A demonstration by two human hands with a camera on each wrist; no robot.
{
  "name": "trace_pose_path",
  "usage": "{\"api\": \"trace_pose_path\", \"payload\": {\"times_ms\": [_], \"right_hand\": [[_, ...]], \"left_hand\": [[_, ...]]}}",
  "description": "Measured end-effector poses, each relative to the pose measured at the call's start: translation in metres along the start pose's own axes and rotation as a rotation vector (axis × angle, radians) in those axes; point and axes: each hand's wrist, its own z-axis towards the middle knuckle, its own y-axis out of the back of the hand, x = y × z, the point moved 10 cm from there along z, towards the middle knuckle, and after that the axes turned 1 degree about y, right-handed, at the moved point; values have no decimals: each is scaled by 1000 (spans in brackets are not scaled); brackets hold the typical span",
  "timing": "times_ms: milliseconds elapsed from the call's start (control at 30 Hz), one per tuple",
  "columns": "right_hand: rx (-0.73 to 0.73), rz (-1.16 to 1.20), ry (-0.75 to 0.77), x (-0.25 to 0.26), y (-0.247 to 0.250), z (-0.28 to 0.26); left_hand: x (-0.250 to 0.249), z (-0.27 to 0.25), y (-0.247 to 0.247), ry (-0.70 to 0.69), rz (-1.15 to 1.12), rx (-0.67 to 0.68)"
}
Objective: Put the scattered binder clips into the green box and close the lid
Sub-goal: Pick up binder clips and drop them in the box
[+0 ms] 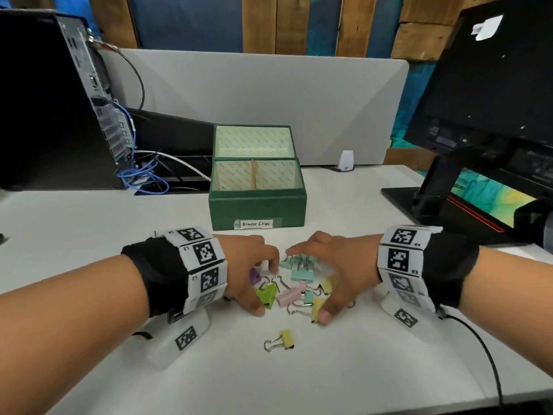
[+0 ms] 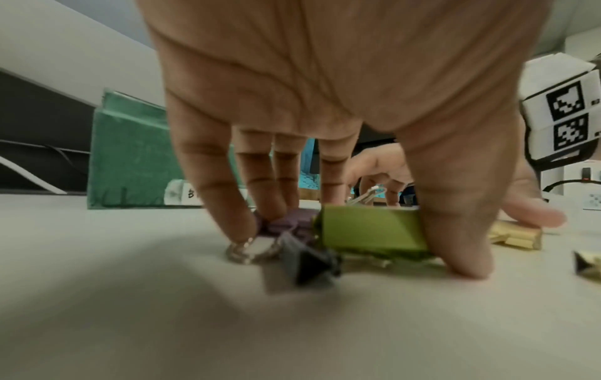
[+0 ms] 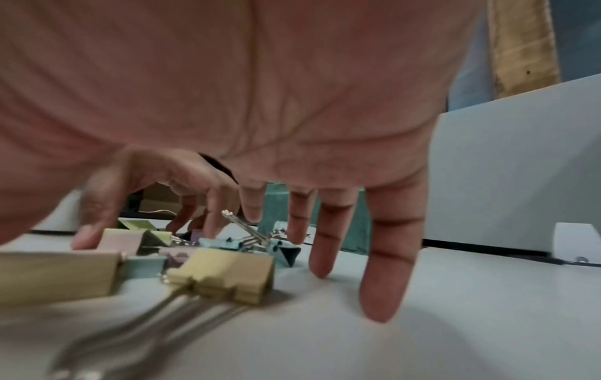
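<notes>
**Two hands herd the clips**

Both sets of fingers (image 2: 214,200) spread wide and lightly bent, tips on the worktop (image 1: 344,369), left hand (image 1: 245,271) and right hand (image 1: 335,265) corralling the binder clips (image 1: 294,287), apparently for one scoop. One yellow clip (image 1: 285,339) lies outside. Just beyond, the green box (image 1: 257,206) waits, lid (image 1: 253,141) raised.

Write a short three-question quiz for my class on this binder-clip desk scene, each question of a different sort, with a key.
1. True or false: the lid of the green box is shut.
2. Which clip lies apart from the pile, nearest the person? A) pink B) yellow C) purple
3. Fill in: the label on the box reads "Binder ____".

Key
1. False: the lid stands open behind the box.
2. B: the lone yellow clip lies outside the pile that the left hand and right hand flank.
3. Clips, on the label.
</notes>
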Motion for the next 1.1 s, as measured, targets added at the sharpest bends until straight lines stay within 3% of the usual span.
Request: {"api": "trace_pose_path", "payload": {"times_ms": [233,567,1100], "right_hand": [[-190,85,126,3,30,-1],[-62,79,98,0,13,18],[-61,24,171,3,11,21]], "left_hand": [[17,0,16,-36,-98,-94],[34,4,9,6,-151,-73],[41,-3,-5,-23,-79,-45]]}}
